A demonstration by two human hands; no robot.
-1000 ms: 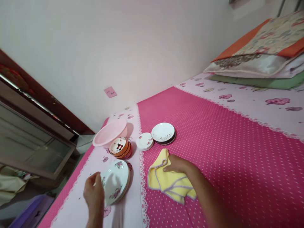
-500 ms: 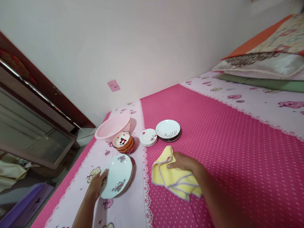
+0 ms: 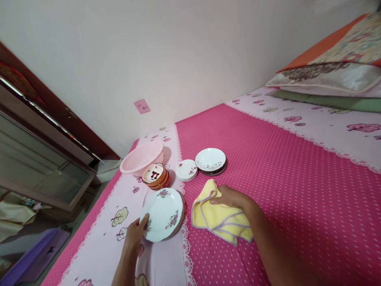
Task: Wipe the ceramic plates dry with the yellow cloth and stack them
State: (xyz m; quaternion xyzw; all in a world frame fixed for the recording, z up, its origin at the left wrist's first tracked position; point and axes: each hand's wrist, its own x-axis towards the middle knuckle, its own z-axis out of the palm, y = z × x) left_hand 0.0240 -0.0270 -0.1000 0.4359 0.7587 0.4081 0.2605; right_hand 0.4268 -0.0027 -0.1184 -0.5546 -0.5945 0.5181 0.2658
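My left hand (image 3: 136,231) grips the left rim of a white floral plate (image 3: 162,212), thumb on top and fingers underneath. The plate lies low over the bedspread; whether others lie beneath it I cannot tell. In my right hand (image 3: 230,197) is a yellow cloth (image 3: 218,220) with purple edging, its folds hanging down onto the pink cover. Just beyond the plate sit stacked orange bowls (image 3: 155,176) with a cat picture inside. Small white plates with red flowers (image 3: 186,170) are piled to their right, beside a stack of larger dark-rimmed plates (image 3: 210,160).
A pink basin (image 3: 139,158) stands behind the bowls, near the wall. Pillows (image 3: 330,77) are piled at the far right of the bed (image 3: 285,190). Past the bed's left edge, a purple box (image 3: 38,254) sits lower down by a glazed door (image 3: 38,155).
My left hand has moved right with the floral plate, bringing it closer to the cloth. My right hand still holds the cloth, nearly in the same place.
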